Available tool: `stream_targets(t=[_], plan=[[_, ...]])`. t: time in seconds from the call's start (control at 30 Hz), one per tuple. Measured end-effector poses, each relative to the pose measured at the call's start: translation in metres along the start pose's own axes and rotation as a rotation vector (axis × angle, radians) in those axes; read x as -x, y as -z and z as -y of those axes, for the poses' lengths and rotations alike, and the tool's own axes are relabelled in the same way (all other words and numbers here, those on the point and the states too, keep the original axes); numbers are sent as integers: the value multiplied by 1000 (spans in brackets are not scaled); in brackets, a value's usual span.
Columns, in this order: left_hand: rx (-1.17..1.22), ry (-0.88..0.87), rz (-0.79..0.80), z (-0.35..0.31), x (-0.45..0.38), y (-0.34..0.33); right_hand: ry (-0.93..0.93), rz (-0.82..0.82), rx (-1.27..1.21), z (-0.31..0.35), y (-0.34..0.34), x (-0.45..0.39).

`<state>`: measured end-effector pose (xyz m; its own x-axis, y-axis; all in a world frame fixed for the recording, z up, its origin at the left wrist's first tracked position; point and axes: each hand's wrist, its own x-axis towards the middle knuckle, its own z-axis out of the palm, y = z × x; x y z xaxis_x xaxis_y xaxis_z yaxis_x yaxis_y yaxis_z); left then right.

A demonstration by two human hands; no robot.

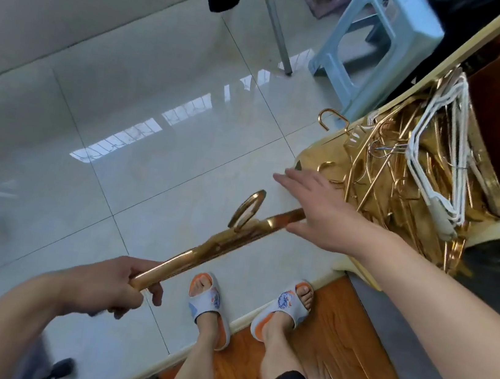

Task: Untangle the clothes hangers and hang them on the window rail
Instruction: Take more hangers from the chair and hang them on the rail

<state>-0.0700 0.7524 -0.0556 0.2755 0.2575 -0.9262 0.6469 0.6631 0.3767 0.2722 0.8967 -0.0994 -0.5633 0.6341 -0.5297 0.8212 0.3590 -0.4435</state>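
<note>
A gold metal hanger (221,246) stretches diagonally across the lower middle of the frame, from lower left up toward centre right, with its rounded hook (247,208) rising from its middle. Its lower-left end is gripped and its upper-right end disappears under an outstretched palm. At the right of the frame a tangled heap of gold hangers (388,180) lies crisscrossed on a cream-rimmed surface, one hook (332,119) jutting over the rim at the heap's upper left. A bunch of white hangers (436,157) lies stacked together on top of the heap, slanting from upper right down to centre right.
</note>
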Motion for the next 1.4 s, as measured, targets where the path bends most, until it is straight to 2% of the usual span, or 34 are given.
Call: stream_targets(t=[0.03, 0.1, 0.17, 0.23, 0.27, 0.37, 0.43, 0.57, 0.77, 0.87, 0.9, 1.0, 1.07, 1.13, 1.17, 1.2, 1.23, 1.33, 1.37, 1.4], plan=[[-5, 20, 48, 1, 3, 6, 12, 56, 69, 1, -2, -5], [10, 27, 58, 4, 3, 13, -20, 165, -5, 7, -1, -8], [-115, -4, -69, 7, -8, 21, -49, 207, -80, 13, -5, -7], [-240, -34, -260, 2, -16, 21, -29, 181, 53, 19, -16, -4], [-143, -94, -330, -2, -16, 20, -3, 133, 130, 24, -22, -2], [368, -330, -490, -32, -20, 17, 19, 18, 259, 35, -45, 4], [535, -382, -570, -48, -26, 16, 51, -24, 286, 40, -59, 7], [558, -384, -570, -64, -34, 7, 134, -85, 404, 46, -79, 17], [581, -451, -505, -66, -36, 4, 129, -103, 439, 47, -86, 29], [527, -477, -485, -72, -36, 4, 86, -79, 345, 49, -86, 34], [527, -481, -483, -74, -36, 4, 68, -21, 279, 50, -81, 35], [586, -462, -553, -71, -39, 2, -32, 298, -22, 45, -66, 42], [670, -416, -703, -62, -48, -1, -161, 446, -305, 37, -65, 53], [812, -276, -841, -52, -61, -9, -281, 403, -517, 33, -72, 62], [884, -160, -844, -49, -66, -18, -321, 328, -537, 32, -75, 64], [930, -41, -779, -47, -69, -29, -346, 253, -520, 34, -79, 62], [944, 44, -648, -47, -71, -45, -362, 189, -504, 40, -83, 59], [977, 87, -148, -62, -75, -94, -378, 94, -547, 77, -96, 47], [1045, 72, -78, -67, -80, -102, -357, 85, -592, 95, -98, 44], [1135, 73, -71, -72, -85, -106, -316, 85, -627, 111, -102, 44]])
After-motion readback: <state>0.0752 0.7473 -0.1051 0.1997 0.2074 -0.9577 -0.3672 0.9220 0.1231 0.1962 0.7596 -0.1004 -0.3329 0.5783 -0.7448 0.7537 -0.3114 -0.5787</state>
